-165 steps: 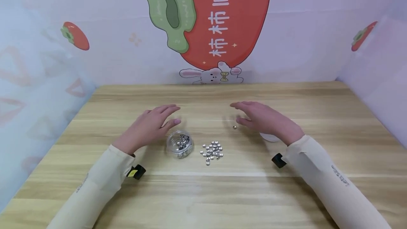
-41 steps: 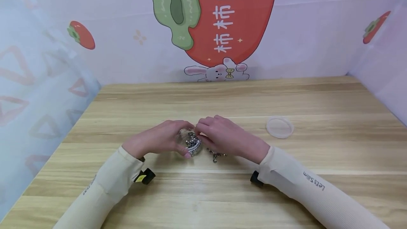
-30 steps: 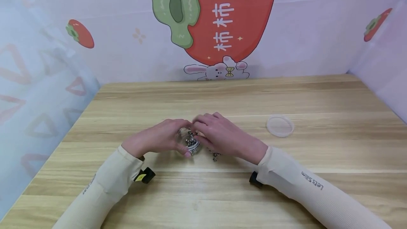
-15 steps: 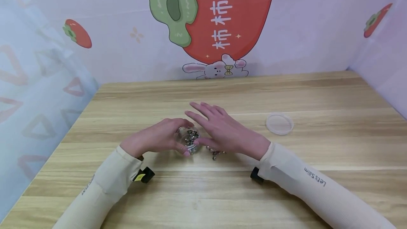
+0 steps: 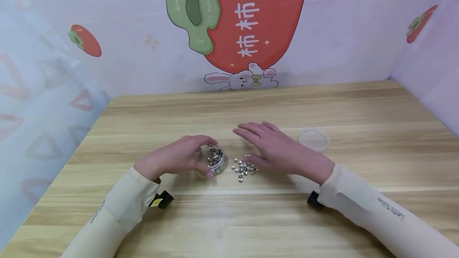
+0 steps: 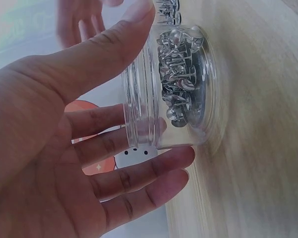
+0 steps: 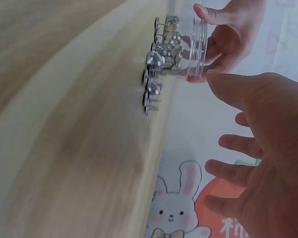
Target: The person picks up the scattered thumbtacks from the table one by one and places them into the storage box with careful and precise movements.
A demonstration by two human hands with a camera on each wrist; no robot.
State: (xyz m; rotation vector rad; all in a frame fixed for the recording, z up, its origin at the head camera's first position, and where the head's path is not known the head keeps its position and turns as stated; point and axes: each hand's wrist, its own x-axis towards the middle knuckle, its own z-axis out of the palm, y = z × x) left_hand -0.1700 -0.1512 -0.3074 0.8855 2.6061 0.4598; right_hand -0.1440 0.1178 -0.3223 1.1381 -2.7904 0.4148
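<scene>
My left hand point(image 5: 177, 155) holds a small clear plastic jar point(image 6: 142, 89) by its sides, thumb near and fingers on the far side. Silver thumbtacks point(image 6: 177, 74) lie heaped at the bottom of this open jar. To its right, a loose pile of thumbtacks point(image 5: 241, 169) is spread on the table, several with round heads down and pins sideways or up. Over the right part of that pile hovers my right hand point(image 5: 276, 149), its fingers parted and nothing between them. In the right wrist view, the tabletop tacks point(image 7: 154, 62) stand in front of the jar.
A round clear lid point(image 5: 314, 139) lies flat on the wooden table point(image 5: 222, 222), just beyond my right hand. A white printed backdrop point(image 5: 333, 43) rises behind the table, with side panels left and right.
Earlier my left hand was open beside the jar; now it holds it. My right hand was curled at the jar's rim, then opened and drew back rightward, uncovering the tack pile.
</scene>
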